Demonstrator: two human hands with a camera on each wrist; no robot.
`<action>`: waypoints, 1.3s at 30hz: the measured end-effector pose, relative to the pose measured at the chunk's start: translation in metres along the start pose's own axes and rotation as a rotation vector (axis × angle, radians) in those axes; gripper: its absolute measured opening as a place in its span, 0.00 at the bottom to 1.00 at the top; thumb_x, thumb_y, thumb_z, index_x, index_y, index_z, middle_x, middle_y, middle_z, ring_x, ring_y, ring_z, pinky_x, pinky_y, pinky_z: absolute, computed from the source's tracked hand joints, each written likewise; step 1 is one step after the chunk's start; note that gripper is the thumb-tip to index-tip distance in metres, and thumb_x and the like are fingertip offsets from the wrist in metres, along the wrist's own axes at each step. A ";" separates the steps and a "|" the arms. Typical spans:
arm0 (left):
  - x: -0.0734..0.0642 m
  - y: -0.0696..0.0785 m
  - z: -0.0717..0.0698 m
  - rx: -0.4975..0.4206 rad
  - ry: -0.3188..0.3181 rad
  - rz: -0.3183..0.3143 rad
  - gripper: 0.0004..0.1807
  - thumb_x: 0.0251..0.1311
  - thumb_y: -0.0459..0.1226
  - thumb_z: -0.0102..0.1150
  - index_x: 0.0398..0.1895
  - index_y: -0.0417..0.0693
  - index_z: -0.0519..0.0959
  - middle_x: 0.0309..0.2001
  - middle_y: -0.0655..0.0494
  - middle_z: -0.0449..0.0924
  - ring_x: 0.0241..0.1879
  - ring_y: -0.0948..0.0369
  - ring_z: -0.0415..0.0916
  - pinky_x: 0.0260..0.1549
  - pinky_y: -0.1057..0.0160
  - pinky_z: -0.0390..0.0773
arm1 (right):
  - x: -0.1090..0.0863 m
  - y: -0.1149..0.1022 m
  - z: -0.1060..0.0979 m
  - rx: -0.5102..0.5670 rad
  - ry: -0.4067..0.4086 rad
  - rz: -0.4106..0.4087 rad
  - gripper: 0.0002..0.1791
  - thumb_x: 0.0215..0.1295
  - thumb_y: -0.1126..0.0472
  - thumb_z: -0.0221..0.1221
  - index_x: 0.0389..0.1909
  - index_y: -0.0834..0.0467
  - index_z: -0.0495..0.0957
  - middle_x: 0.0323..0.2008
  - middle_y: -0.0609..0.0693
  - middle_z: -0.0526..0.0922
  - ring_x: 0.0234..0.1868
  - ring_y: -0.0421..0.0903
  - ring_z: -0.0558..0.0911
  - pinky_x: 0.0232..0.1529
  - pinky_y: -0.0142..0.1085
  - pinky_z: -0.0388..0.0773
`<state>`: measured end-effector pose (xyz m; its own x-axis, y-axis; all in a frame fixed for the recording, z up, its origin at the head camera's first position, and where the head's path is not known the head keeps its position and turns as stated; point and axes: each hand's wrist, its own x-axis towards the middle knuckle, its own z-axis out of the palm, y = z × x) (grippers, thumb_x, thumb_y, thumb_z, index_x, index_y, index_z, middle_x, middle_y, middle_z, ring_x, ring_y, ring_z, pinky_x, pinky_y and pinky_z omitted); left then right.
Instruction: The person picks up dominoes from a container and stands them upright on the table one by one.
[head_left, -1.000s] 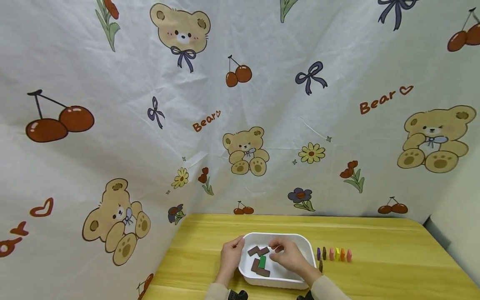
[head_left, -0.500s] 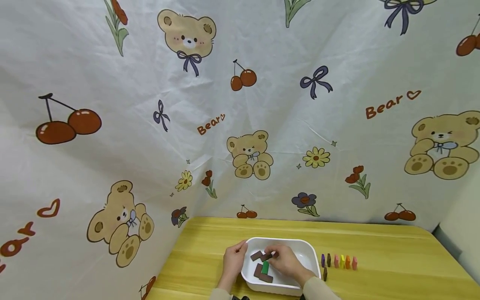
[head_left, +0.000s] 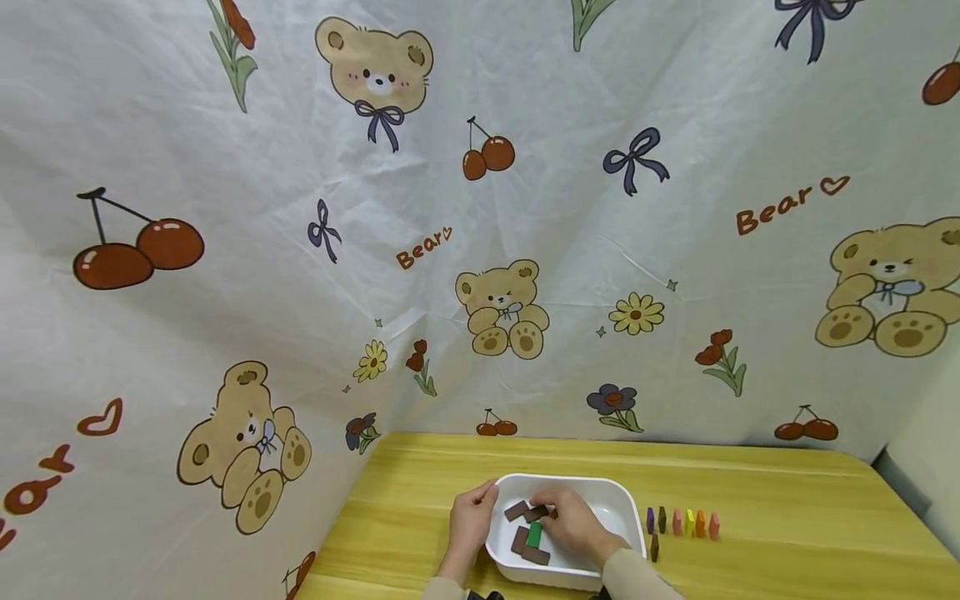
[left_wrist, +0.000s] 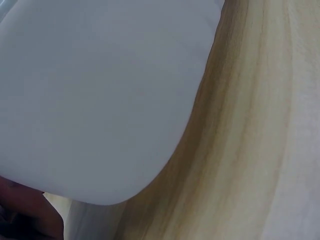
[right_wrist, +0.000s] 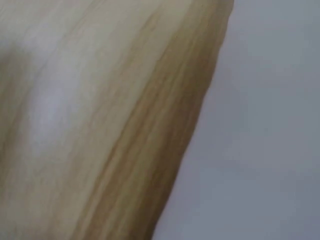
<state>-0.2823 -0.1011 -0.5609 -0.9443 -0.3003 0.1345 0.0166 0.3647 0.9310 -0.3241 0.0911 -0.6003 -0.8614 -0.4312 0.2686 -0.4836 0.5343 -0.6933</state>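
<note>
A white plastic tub (head_left: 620, 515) stands on the table with several small flat blocks inside. My left hand (head_left: 468, 525) grips its left rim; in the left wrist view a bit of that hand (left_wrist: 32, 207) shows at the tub's lower edge. Reaching inside, my right hand (head_left: 573, 525) pinches a dark brown block (head_left: 536, 513) between its fingertips. Close by lie a brown block (head_left: 517, 511), a green block (head_left: 534, 534) and another brown block (head_left: 536, 556). The right wrist view shows only the tub's wall (right_wrist: 260, 125) and the tabletop.
Right of the tub, small upright blocks form a row on the wooden table (head_left: 787, 533): purple, dark brown, pink, yellow (head_left: 690, 522), orange and pink. One more brown block (head_left: 655, 547) stands in front of them. A bear-patterned cloth (head_left: 562, 208) hangs behind the table.
My right hand has lowered into the tub and moved left, bringing the dark brown block close to the green one. My left hand stays at the rim. The head view has shifted slightly.
</note>
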 end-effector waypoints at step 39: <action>-0.014 0.026 -0.008 -0.031 -0.011 -0.031 0.15 0.69 0.36 0.61 0.52 0.35 0.86 0.52 0.37 0.87 0.55 0.42 0.83 0.53 0.48 0.84 | 0.000 -0.008 0.002 -0.214 -0.012 0.063 0.08 0.55 0.73 0.68 0.36 0.62 0.86 0.33 0.49 0.75 0.34 0.44 0.74 0.39 0.41 0.79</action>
<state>-0.2663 -0.0946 -0.5358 -0.9480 -0.3015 0.1019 -0.0026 0.3275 0.9449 -0.3197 0.0852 -0.5966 -0.8897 -0.3998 0.2205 -0.4518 0.7018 -0.5508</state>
